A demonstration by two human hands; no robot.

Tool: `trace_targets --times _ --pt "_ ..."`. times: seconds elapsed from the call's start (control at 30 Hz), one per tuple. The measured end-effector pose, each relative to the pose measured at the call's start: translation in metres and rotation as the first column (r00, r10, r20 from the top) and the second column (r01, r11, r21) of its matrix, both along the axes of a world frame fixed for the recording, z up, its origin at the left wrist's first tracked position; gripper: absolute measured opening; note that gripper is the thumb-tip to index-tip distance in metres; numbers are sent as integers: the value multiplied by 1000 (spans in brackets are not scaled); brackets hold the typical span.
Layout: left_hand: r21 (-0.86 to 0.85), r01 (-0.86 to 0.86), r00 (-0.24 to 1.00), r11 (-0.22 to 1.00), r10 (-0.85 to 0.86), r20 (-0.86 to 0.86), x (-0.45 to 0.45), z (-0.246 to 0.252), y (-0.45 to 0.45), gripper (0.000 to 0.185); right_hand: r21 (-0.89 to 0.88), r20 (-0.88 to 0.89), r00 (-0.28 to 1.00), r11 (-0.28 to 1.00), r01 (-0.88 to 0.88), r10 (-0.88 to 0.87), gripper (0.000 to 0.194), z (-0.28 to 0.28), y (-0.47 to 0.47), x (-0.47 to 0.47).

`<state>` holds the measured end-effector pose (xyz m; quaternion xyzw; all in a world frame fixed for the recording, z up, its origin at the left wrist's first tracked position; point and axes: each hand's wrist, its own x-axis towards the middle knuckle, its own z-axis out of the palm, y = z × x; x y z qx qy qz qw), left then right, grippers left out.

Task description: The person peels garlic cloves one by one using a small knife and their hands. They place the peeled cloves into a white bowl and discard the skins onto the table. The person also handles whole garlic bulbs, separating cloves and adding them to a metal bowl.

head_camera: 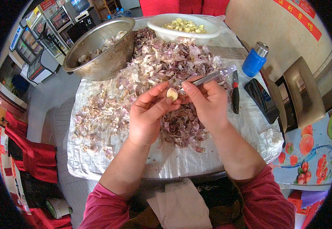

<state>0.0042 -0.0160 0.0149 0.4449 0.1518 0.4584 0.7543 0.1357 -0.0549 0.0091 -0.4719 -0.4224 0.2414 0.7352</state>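
Between the thumb and fingers of my left hand is a garlic clove with a pale, mostly bare surface. My right hand, close beside it, grips a metal-handled tool, perhaps a folding knife; its working end is hidden by the fingers. Below and beyond both hands lies a large heap of papery garlic skins. At the far side a white plastic basin holds peeled cloves. A steel bowl with unpeeled garlic stands tilted at the far left.
A black-and-red handle, a smartphone and a blue bottle are on the right of the table. Whitish plastic sheeting covers the tabletop. A chair stands beyond the right edge.
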Motion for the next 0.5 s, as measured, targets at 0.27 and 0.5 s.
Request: trace_targets --times 0.27,0.5 --pt "-87 95 994 992 -89 64 -4 -1 7 21 26 91 996 1000 14 -16 11 8 -6 1" --pt "81 -105 993 991 109 -44 1 -7 2 20 69 392 917 996 48 -71 16 2 -1 -4"
